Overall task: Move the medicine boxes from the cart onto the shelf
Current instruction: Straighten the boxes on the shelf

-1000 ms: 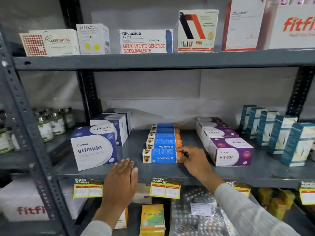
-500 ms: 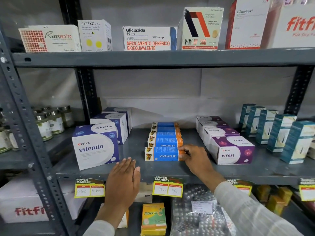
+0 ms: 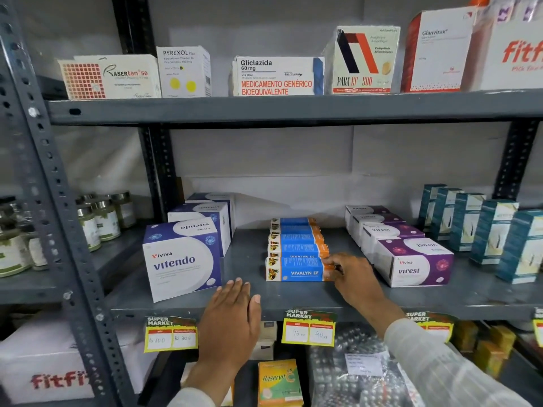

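Note:
A row of blue-and-orange Vivalyn EF boxes runs front to back on the grey middle shelf point(image 3: 252, 301). My right hand point(image 3: 354, 274) grips the orange right end of the front Vivalyn EF box point(image 3: 293, 270), which lies flat on the shelf. My left hand point(image 3: 230, 318) hovers flat, fingers together, at the shelf's front edge, holding nothing. White-and-purple Vitendo boxes point(image 3: 183, 259) stand to the left, and purple Virest boxes point(image 3: 414, 262) to the right. The cart is out of view.
Teal boxes point(image 3: 496, 230) line the shelf's far right. Glass jars point(image 3: 100, 221) stand on the neighbouring shelf at left. The top shelf holds Rasertan, Pyrexol, Gliclazida point(image 3: 276, 76) and other boxes. Price tags point(image 3: 308, 329) hang on the shelf edge; packs lie below.
The view has shifted slightly. My right hand stays on the end of the front Vivalyn box. My left hand has edged up toward the shelf edge.

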Demonstrator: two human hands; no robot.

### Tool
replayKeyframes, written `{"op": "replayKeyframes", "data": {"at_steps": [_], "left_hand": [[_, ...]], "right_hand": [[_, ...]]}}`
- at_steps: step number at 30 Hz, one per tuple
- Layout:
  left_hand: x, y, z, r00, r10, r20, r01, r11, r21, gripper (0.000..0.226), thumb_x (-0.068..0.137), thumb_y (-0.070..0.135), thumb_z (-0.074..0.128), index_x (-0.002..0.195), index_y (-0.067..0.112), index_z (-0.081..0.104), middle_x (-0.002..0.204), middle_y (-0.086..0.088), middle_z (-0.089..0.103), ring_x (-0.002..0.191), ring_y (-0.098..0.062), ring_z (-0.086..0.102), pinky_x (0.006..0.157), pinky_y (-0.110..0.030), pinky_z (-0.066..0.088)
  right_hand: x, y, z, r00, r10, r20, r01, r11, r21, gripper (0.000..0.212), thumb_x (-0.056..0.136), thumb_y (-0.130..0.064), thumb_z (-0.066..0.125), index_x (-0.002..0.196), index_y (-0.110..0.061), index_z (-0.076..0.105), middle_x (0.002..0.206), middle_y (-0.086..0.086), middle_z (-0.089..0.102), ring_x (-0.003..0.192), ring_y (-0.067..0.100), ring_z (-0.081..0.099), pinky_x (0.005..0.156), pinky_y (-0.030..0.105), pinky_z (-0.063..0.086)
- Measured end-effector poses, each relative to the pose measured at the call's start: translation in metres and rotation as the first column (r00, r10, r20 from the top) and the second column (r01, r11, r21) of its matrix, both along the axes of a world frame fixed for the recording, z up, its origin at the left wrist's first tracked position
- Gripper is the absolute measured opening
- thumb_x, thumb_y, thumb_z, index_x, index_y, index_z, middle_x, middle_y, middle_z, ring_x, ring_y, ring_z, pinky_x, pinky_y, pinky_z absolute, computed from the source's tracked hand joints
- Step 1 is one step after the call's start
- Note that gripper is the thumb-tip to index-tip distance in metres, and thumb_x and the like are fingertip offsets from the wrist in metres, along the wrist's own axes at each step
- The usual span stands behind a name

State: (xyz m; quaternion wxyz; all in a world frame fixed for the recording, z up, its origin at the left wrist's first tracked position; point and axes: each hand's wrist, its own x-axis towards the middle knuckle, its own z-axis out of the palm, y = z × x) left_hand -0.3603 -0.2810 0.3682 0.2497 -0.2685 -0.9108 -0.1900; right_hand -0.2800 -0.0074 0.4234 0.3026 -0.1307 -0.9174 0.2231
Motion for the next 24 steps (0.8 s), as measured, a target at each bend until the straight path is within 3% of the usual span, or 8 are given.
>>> {"op": "replayKeyframes", "data": {"at_steps": [8,10,13,15,17,20,22,24], "left_hand": [[0.005,-0.007,0.014,0.996,-0.086,0.032,0.084,0.995,0.051,0.064,0.104,0.062,0.024,0.147,0.025,0.054,0.154,0.004,0.054,0.146,-0.012,0.045,0.121,-0.031,0.033],[0.008,-0.023,0.026,0.991,-0.135,0.026,0.123,0.957,0.263,0.06,0.101,0.063,0.036,0.14,0.025,0.062,0.142,0.005,0.065,0.134,-0.01,0.056,0.105,-0.025,0.051],[0.008,-0.062,0.047,0.997,-0.044,-0.059,0.071,0.765,0.64,0.045,0.098,0.055,0.045,0.123,0.028,0.072,0.12,0.01,0.074,0.109,0.005,0.062,0.081,0.0,0.044],[0.001,-0.089,0.057,0.994,0.077,-0.077,0.012,0.624,0.781,0.038,0.098,0.046,0.048,0.124,0.027,0.068,0.117,0.006,0.068,0.102,-0.004,0.065,0.074,-0.01,0.047],[-0.007,-0.112,0.065,0.994,0.107,0.015,-0.068,0.515,0.854,0.045,0.097,0.046,0.048,0.134,0.024,0.058,0.13,-0.001,0.057,0.113,-0.016,0.06,0.082,-0.022,0.047],[-0.018,-0.127,0.077,0.939,-0.238,0.249,-0.128,0.43,0.894,0.035,0.106,0.053,0.039,0.135,0.042,0.055,0.133,0.02,0.061,0.119,0.007,0.056,0.098,-0.015,0.04],[-0.03,-0.128,0.085,0.806,-0.505,0.308,-0.149,0.331,0.932,0.039,0.103,0.063,0.026,0.116,0.048,0.06,0.099,0.035,0.072,0.091,0.022,0.064,0.081,-0.008,0.047],[-0.045,-0.131,0.089,0.742,-0.579,0.338,-0.15,0.349,0.925,0.056,0.091,0.074,0.019,0.115,0.046,0.061,0.091,0.036,0.074,0.086,0.019,0.067,0.077,-0.013,0.049]], "right_hand": [[0.012,-0.013,0.009,0.999,0.013,0.048,-0.013,1.0,-0.005,0.044,0.091,-0.011,0.072,0.132,-0.022,0.064,0.136,0.002,0.067,0.121,0.017,0.066,0.096,0.025,0.056],[0.016,-0.027,0.011,1.0,-0.024,0.01,0.024,0.999,0.039,0.056,0.088,-0.006,0.07,0.14,-0.021,0.057,0.147,0.003,0.058,0.134,0.022,0.057,0.106,0.03,0.048],[0.009,-0.068,0.017,0.98,0.006,-0.2,0.014,0.995,0.1,0.046,0.09,-0.007,0.065,0.134,-0.02,0.062,0.14,0.001,0.064,0.128,0.02,0.061,0.106,0.032,0.047],[-0.006,-0.107,0.026,0.964,0.125,-0.235,-0.131,0.991,-0.013,0.037,0.093,-0.017,0.061,0.13,-0.024,0.065,0.132,-0.004,0.068,0.119,0.013,0.064,0.102,0.031,0.051],[-0.024,-0.148,0.034,0.948,0.273,-0.162,-0.305,0.925,-0.227,0.041,0.095,-0.032,0.059,0.135,-0.033,0.06,0.132,-0.015,0.065,0.119,0.003,0.062,0.1,0.026,0.051],[-0.05,-0.199,0.041,0.885,0.453,-0.106,-0.426,0.697,-0.576,0.043,0.092,-0.058,0.059,0.134,-0.054,0.051,0.119,-0.043,0.058,0.11,-0.01,0.061,0.094,0.016,0.048],[-0.065,-0.221,0.038,0.863,0.486,-0.134,-0.428,0.565,-0.705,0.05,0.092,-0.068,0.053,0.137,-0.049,0.05,0.125,-0.032,0.063,0.117,-0.001,0.06,0.104,0.028,0.047],[-0.074,-0.237,0.034,0.878,0.444,-0.177,-0.408,0.502,-0.763,0.067,0.086,-0.076,0.048,0.144,-0.042,0.049,0.133,-0.016,0.065,0.124,0.007,0.058,0.111,0.036,0.044]]}}
